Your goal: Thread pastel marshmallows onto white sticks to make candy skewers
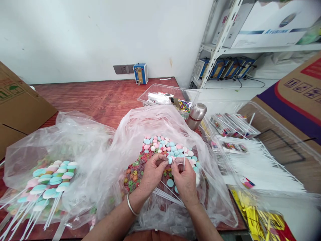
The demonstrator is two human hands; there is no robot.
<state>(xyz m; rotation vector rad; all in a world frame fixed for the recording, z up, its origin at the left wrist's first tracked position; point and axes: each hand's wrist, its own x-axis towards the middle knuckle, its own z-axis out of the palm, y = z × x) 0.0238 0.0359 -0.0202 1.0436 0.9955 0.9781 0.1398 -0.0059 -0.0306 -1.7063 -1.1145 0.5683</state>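
Finished candy sticks (pixel 51 182) lie in a clear bag (pixel 75 134) at the left. Over the middle heap of loose candies (pixel 160 144), the left hand (pixel 152 172) pinches a blue candy (pixel 170 160). Just beside it, the right hand (pixel 185 179) grips a white stick (pixel 184 160).

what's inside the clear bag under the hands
Pink, blue and white disc candies, coloured ring candies and loose white sticks. The left hand, right hand and the bag folds hide the rest.
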